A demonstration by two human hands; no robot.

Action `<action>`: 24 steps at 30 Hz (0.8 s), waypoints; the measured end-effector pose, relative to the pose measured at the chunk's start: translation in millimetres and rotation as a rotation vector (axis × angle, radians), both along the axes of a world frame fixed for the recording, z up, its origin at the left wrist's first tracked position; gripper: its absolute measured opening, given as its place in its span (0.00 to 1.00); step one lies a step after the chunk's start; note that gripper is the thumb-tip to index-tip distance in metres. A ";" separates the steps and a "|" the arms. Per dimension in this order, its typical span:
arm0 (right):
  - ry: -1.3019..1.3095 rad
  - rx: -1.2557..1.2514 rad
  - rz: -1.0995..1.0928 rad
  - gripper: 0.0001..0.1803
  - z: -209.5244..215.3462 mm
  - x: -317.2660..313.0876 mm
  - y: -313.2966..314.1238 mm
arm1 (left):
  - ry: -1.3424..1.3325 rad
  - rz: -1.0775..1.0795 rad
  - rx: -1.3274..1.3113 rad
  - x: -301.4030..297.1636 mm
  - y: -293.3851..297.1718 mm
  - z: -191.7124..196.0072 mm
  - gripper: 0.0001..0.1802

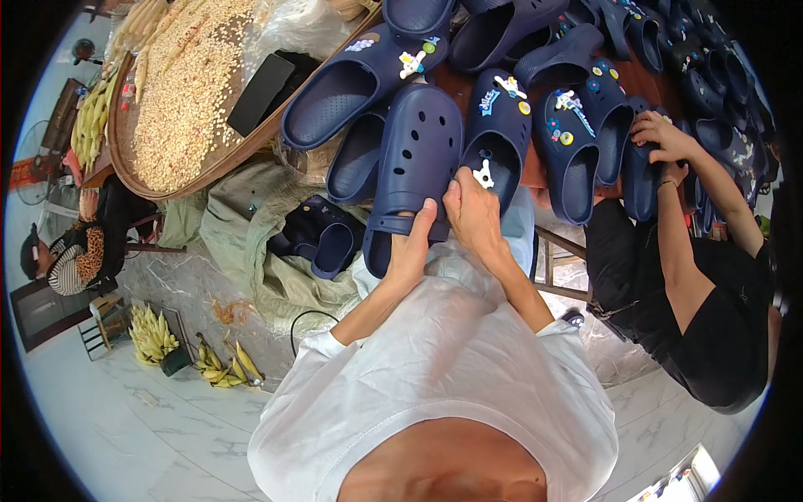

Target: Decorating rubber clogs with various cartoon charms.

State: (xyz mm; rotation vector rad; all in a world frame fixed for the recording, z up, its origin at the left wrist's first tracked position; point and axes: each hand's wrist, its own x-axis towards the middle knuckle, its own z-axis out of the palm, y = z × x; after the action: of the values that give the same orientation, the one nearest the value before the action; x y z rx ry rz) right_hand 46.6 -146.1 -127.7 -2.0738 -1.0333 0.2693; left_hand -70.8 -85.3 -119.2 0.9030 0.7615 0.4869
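My left hand [411, 244] grips a navy foam clog [416, 142] by its open heel end, thumb on the outside and fingers tucked into the opening. That clog stands toe away from me, with bare round holes on its top. My right hand [475, 211] is closed, its fingertips against the clog's right edge; what they pinch is hidden. A white figure-shaped charm [483, 174] shows right beside those fingers; I cannot tell whether they touch it. Just behind lies another navy clog [502, 113] with coloured charms, and to the left one more decorated clog [351, 88].
Many navy clogs [569, 155] crowd the table. A co-worker's hand [661, 138] handles a clog at the right. On the left are a round tray [125, 167] of corn kernels, a black phone-like object [266, 94] and a sack [251, 217] with clogs. Corn cobs [150, 335] stand on the floor.
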 end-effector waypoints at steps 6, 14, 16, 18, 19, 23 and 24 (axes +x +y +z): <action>-0.067 0.020 0.003 0.07 -4.3 5.3 1.7 | -0.029 0.054 -0.050 0.3 -0.7 -2.3 0.22; -0.074 0.042 0.013 0.09 -2.1 8.1 0.1 | 0.009 0.091 -0.080 4.3 -4.4 6.2 0.16; -0.084 0.029 0.009 0.10 2.4 6.2 -0.5 | 0.018 0.088 -0.047 4.4 -6.4 7.5 0.15; 0.055 0.051 -0.012 0.14 8.5 3.3 0.1 | 0.039 0.049 0.000 4.7 -7.4 11.0 0.17; 0.053 0.052 -0.012 0.14 8.5 4.9 -1.3 | 0.037 0.049 0.002 5.4 -7.1 13.6 0.17; 0.199 0.065 -0.017 0.14 11.9 10.4 -3.7 | -0.090 0.047 -0.124 4.8 -2.1 16.0 0.21; 0.182 0.106 -0.010 0.13 13.4 11.1 -3.4 | -0.130 0.036 -0.148 4.8 -0.7 15.3 0.22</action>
State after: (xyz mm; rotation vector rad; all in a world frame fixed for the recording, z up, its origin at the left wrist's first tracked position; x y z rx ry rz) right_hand 57.6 -149.5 -114.3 -1.9200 -0.9082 0.3822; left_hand -66.1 -86.0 -103.9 0.7139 0.6866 0.5087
